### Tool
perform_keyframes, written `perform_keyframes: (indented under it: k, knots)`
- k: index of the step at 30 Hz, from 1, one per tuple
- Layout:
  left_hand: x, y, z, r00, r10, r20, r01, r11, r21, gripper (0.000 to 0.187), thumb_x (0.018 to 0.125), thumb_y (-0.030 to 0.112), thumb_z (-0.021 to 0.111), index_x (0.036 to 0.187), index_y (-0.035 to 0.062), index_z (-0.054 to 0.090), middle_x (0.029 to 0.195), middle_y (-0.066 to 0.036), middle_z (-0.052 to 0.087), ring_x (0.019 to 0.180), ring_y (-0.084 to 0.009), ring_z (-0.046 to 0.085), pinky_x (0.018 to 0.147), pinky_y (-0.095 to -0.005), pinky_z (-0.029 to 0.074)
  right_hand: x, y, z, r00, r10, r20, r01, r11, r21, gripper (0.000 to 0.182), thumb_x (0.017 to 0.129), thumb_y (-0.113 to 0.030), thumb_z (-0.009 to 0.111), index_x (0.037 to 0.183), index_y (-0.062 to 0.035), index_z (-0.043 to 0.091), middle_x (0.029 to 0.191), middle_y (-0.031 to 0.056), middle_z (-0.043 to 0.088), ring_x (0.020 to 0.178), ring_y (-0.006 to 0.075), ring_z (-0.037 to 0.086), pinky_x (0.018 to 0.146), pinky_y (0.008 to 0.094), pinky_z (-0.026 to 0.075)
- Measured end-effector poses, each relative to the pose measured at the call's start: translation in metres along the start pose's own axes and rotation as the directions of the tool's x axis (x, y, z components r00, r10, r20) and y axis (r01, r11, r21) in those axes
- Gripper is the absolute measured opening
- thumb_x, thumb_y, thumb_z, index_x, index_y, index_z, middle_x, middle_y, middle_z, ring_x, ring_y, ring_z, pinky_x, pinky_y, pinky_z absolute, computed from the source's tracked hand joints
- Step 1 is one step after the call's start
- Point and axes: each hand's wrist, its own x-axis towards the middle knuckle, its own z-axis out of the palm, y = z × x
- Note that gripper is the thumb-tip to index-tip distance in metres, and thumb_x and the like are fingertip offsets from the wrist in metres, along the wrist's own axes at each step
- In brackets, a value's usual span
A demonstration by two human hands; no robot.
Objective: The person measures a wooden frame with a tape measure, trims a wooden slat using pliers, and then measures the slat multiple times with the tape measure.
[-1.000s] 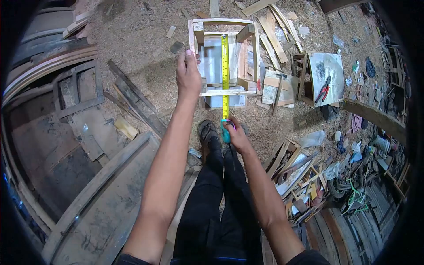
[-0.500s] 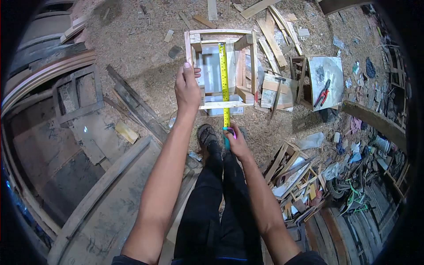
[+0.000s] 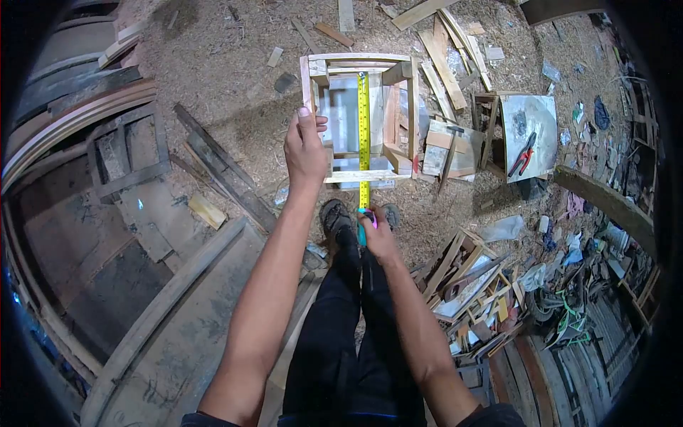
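Note:
In front of me stands a small wooden frame (image 3: 361, 175) made of pale battens. My left hand (image 3: 306, 149) grips its left side, thumb on top and fingers curled round the batten. A yellow tape measure (image 3: 364, 128) is pulled out across the frame, its blade running from the far inner side over the near rail toward me. The teal and pink case of the tape sits in my right hand (image 3: 378, 233), fingers closed round it, just above my shoes.
Right of the frame, a hammer (image 3: 449, 156) lies on boards. Red-handled pliers (image 3: 523, 156) rest on a pale-topped wooden box (image 3: 544, 117). Offcuts fill a crate (image 3: 484, 292) at lower right. Long planks (image 3: 441, 67) lie on the sawdust-covered floor, and large wooden panels (image 3: 178, 327) stand at left.
The view has shifted slightly, so the frame appears a little lower and to the right. Both hands keep their grips, and the tape stays stretched across the frame.

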Motion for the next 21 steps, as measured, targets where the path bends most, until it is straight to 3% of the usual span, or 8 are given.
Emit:
perform_keyframes:
  k: [3, 5, 11, 14, 21]
  knots:
    - [0.001, -0.002, 0.001, 1.000, -0.014, -0.006, 0.014, 1.000, -0.010, 0.053, 0.100, 0.042, 0.032, 0.097, -0.0039, 0.058, 0.087, -0.013, 0.063, 0.081, -0.0225, 0.061, 0.075, -0.0367, 0.046, 0.000, -0.003, 0.001, 0.999, 0.041, 0.022, -0.042, 0.998, 0.053, 0.030, 0.089, -0.019, 0.061, 0.113, -0.0045, 0.050, 0.083, 0.0027, 0.055, 0.076, 0.0108, 0.052, 0.065, 0.0255, 0.043]
    - [0.000, -0.001, 0.001, 1.000, -0.017, -0.005, 0.017, 1.000, -0.011, 0.053, 0.100, 0.042, 0.032, 0.096, -0.0039, 0.058, 0.086, -0.013, 0.063, 0.081, -0.0225, 0.061, 0.075, -0.0369, 0.046, -0.003, -0.009, 0.001, 1.000, -0.012, 0.022, 0.010, 0.994, 0.108, 0.030, 0.089, -0.020, 0.061, 0.112, -0.0041, 0.050, 0.083, 0.0029, 0.056, 0.076, 0.0111, 0.052, 0.065, 0.0258, 0.044]
    - [-0.002, -0.001, 0.002, 1.000, 0.004, -0.009, -0.004, 1.000, -0.027, 0.053, 0.100, 0.043, 0.032, 0.097, -0.0037, 0.058, 0.086, -0.013, 0.063, 0.080, -0.0223, 0.061, 0.075, -0.0365, 0.047, 0.004, -0.002, -0.008, 0.997, -0.075, -0.024, 0.073, 0.995, -0.070, 0.033, 0.088, -0.021, 0.062, 0.112, -0.0005, 0.052, 0.091, 0.0058, 0.057, 0.085, 0.0128, 0.053, 0.077, 0.0264, 0.044]
    - [-0.002, -0.001, 0.001, 1.000, 0.007, -0.008, -0.007, 0.999, -0.036, 0.053, 0.100, 0.043, 0.032, 0.098, -0.0038, 0.057, 0.085, -0.013, 0.063, 0.080, -0.0221, 0.061, 0.075, -0.0363, 0.047, 0.007, 0.003, -0.010, 0.999, -0.051, 0.015, 0.051, 0.999, 0.013, 0.035, 0.087, -0.022, 0.062, 0.112, 0.0014, 0.052, 0.093, 0.0069, 0.058, 0.089, 0.0138, 0.053, 0.081, 0.0270, 0.043]
    - [-0.001, -0.002, 0.002, 1.000, 0.003, -0.005, -0.003, 1.000, -0.024, 0.055, 0.099, 0.044, 0.032, 0.104, -0.0045, 0.057, 0.085, -0.013, 0.063, 0.080, -0.0219, 0.061, 0.075, -0.0362, 0.047, 0.006, 0.003, -0.007, 0.998, -0.058, 0.006, 0.058, 0.998, 0.009, 0.036, 0.088, -0.022, 0.062, 0.113, 0.0005, 0.051, 0.090, 0.0065, 0.058, 0.085, 0.0136, 0.053, 0.077, 0.0277, 0.045]
